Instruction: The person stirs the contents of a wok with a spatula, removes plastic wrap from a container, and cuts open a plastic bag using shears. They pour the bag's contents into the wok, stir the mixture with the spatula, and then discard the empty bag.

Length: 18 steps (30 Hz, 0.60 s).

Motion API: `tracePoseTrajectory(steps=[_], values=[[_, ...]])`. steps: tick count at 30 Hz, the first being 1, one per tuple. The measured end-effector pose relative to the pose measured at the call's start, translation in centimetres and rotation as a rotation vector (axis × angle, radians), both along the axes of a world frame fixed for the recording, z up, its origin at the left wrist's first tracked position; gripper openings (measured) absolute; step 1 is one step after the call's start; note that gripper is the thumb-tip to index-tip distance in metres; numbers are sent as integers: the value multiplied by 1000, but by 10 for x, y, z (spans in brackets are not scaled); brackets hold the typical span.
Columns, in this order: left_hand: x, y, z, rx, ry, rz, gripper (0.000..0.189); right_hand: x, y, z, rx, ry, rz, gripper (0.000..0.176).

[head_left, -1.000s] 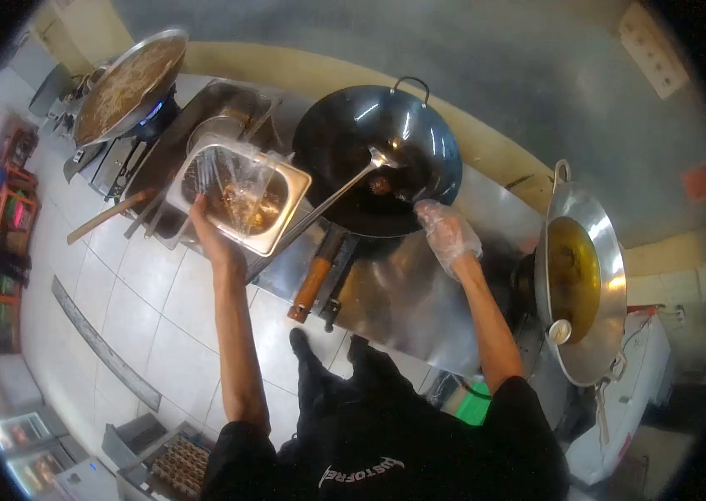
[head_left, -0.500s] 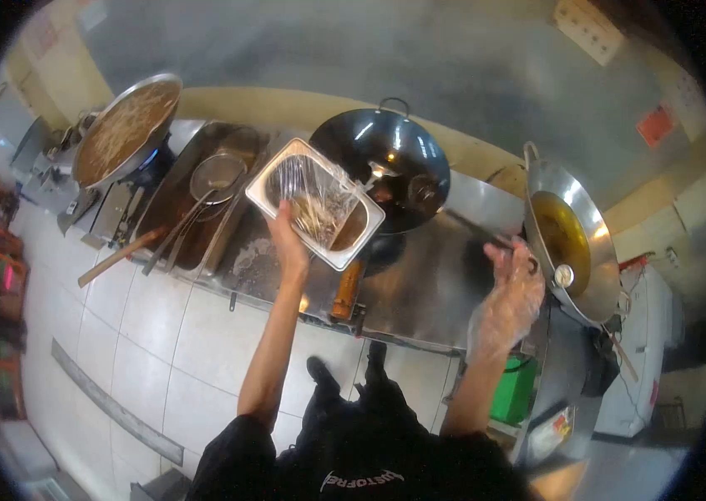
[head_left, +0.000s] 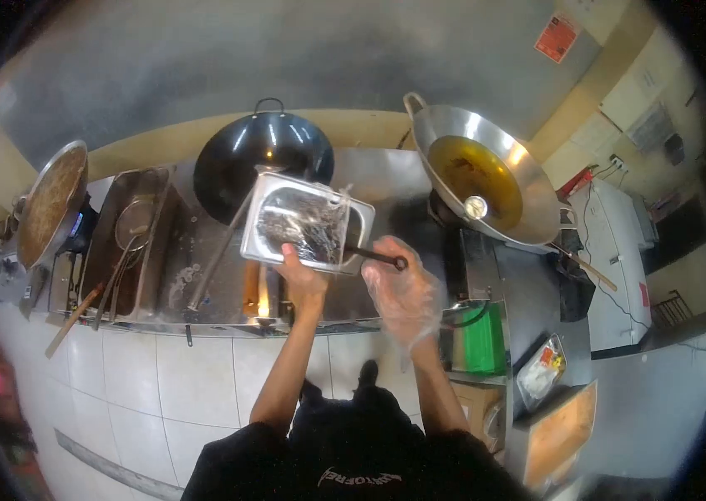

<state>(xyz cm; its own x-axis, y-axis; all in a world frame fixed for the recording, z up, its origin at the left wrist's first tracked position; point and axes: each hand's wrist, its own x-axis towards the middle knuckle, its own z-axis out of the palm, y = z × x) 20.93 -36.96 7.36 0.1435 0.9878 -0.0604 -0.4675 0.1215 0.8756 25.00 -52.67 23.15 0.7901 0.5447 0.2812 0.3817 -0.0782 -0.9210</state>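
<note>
My left hand (head_left: 303, 280) grips the near edge of a rectangular steel food pan (head_left: 359, 209). Clear plastic wrap (head_left: 298, 221) is stretched over most of its top, blurring the contents. In a clear plastic glove, my right hand (head_left: 403, 292) closes around a dark-handled utensil (head_left: 374, 255) with a round hole at its end. The handle points left into the pan's right side; its working end is hidden. Behind the pan is a dark wok (head_left: 219, 171), with a long-handled tool (head_left: 223, 250) leaning out of it.
A large steel wok (head_left: 541, 179) of yellow oil stands right, with a small pale round thing (head_left: 475, 207) at its rim. Left are a deep trough (head_left: 161, 242) with a strainer (head_left: 133, 221) and a pan of brown liquid (head_left: 52, 204). A green box (head_left: 482, 342) sits below the counter.
My right hand has moved left from beside the oil wok, carrying the utensil to the pan. The view has swung right. The pan is still in my left hand.
</note>
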Motion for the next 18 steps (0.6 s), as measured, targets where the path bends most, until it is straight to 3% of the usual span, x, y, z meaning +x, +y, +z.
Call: tracePoseTrajectory(steps=[1, 4, 6, 8, 9, 11, 12, 14, 15, 18], values=[[11, -17, -1, -2, -2, 4, 64, 16, -16, -8, -146, -238, 14, 50], [48, -63, -4, 230, 253, -46, 65, 70, -85, -34, -201, -342, -130, 64], [66, -90, -38, 52, 312, -352, 51, 101, -133, -71, -246, -243, -172, 50], [108, -94, -183, -360, 68, -547, 53, 121, -177, -80, -446, -64, -49, 32], [124, -97, -231, -362, 83, -530, 53, 127, -192, -87, -442, -50, -32, 32], [150, -101, -282, -292, 487, -537, 49, 136, -207, -98, -403, -42, 228, 26], [150, -100, -262, -288, 500, -534, 49, 138, -207, -99, -394, -31, 229, 26], [149, -101, -198, -119, 900, -736, 54, 139, -202, -96, -482, -99, 344, 28], [157, -102, -215, 63, 948, -545, 58, 138, -193, -86, -481, -89, 340, 28], [177, -92, -241, -246, 689, -612, 67, 113, -148, -36, -515, -153, 619, 24]])
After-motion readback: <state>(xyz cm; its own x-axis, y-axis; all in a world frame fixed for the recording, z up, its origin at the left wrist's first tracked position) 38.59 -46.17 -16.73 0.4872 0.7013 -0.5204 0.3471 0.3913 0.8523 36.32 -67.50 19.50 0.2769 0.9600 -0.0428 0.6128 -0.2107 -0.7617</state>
